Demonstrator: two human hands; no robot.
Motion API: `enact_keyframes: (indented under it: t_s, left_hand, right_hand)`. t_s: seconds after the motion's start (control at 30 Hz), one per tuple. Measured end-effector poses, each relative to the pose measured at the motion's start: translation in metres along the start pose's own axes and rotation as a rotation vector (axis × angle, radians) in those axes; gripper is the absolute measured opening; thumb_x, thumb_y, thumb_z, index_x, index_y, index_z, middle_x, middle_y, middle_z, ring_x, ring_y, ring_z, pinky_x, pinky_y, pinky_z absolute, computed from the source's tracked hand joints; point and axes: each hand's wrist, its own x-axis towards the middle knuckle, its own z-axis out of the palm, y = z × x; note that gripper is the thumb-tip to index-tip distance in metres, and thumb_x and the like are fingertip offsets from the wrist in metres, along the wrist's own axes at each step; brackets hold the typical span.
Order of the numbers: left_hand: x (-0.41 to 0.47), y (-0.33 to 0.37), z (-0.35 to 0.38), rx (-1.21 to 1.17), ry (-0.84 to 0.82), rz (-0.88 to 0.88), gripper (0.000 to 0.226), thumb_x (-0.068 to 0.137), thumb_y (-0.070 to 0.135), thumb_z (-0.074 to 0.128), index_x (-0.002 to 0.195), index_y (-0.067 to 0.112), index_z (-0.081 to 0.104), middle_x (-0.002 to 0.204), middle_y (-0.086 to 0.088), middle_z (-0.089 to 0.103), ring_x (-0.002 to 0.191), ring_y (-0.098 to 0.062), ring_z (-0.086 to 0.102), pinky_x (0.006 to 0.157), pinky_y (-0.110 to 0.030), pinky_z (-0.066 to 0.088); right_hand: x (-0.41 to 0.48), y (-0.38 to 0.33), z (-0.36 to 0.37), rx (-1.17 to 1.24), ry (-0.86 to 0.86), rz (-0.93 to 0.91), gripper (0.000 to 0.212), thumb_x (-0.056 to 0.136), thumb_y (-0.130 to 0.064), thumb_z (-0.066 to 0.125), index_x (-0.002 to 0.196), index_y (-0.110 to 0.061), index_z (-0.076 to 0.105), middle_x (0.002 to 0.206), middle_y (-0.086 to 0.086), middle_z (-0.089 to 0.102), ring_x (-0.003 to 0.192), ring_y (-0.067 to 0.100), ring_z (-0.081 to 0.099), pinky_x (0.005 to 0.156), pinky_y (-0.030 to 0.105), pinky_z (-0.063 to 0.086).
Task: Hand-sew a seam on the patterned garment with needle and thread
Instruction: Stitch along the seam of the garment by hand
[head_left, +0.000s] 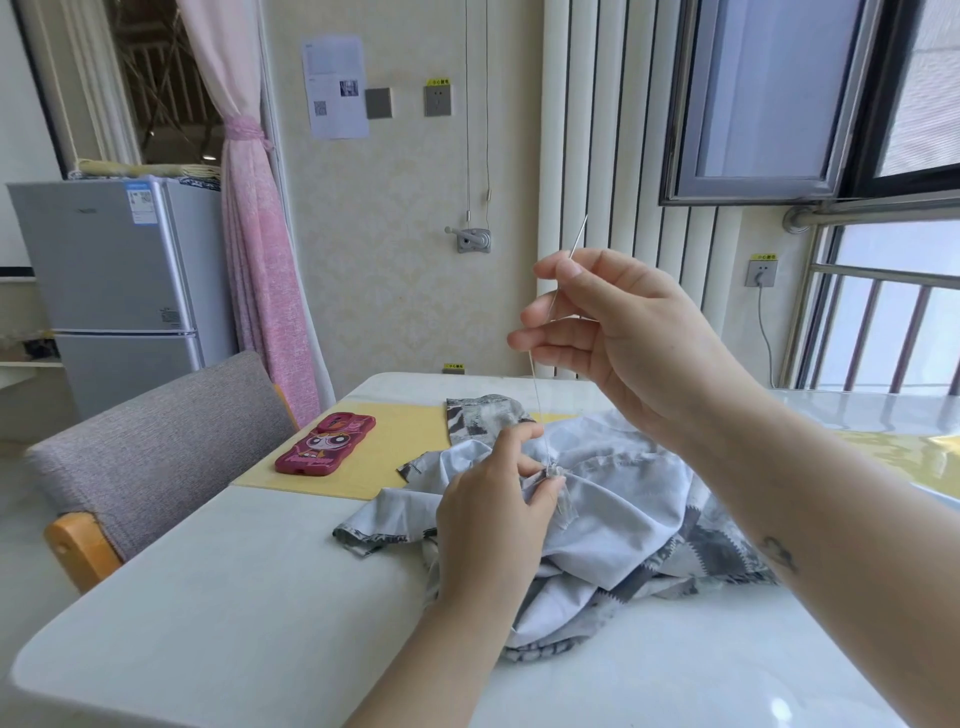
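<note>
Your right forearm crosses the lower right of the frame. Your right hand (618, 332) is raised at centre right, pinching the needle (577, 236) between thumb and forefinger, with the needle slanting upward. Thread (537, 395) runs straight down to the patterned garment (623, 499), which lies crumpled on the white table (234, 597) at centre. Your left hand (493, 499) pinches a bunched fold where the thread enters. Left of centre, a red phone (327, 441) rests on a yellow mat (395, 441).
</note>
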Motion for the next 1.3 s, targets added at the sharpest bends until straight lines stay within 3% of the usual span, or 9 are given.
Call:
enact_keyframes:
  t_s: [0.97,1.13,1.3]
  left_hand:
    - [0.006,-0.005,0.008,0.016,-0.013,0.004,0.026,0.089,0.031,0.062,0.114,0.037,0.057,0.074,0.018,0.055,0.074,-0.004,0.05,0.061,-0.022,0.038]
    - [0.009,-0.006,0.007,0.016,-0.038,-0.035,0.016,0.089,0.03,0.062,0.104,0.035,0.059,0.069,0.022,0.05,0.074,-0.002,0.048,0.055,-0.015,0.033]
    - [0.012,-0.008,0.006,0.037,-0.08,-0.07,0.008,0.088,0.031,0.062,0.095,0.034,0.061,0.07,0.019,0.051,0.073,-0.004,0.049,0.056,-0.024,0.035]
  right_hand:
    - [-0.003,-0.011,0.007,0.057,0.023,-0.054,0.018,0.099,-0.015,0.044,0.087,-0.013,0.057,0.057,-0.002,0.062,0.056,0.014,0.065,0.058,0.021,0.052]
    - [-0.005,-0.01,0.013,0.08,0.011,-0.058,0.019,0.1,-0.013,0.043,0.087,-0.011,0.057,0.055,-0.002,0.061,0.053,0.013,0.064,0.055,0.019,0.051]
    - [-0.005,-0.007,0.013,0.124,0.051,-0.048,0.018,0.098,-0.012,0.045,0.086,-0.011,0.058,0.054,-0.002,0.06,0.051,0.012,0.062,0.056,0.02,0.051]
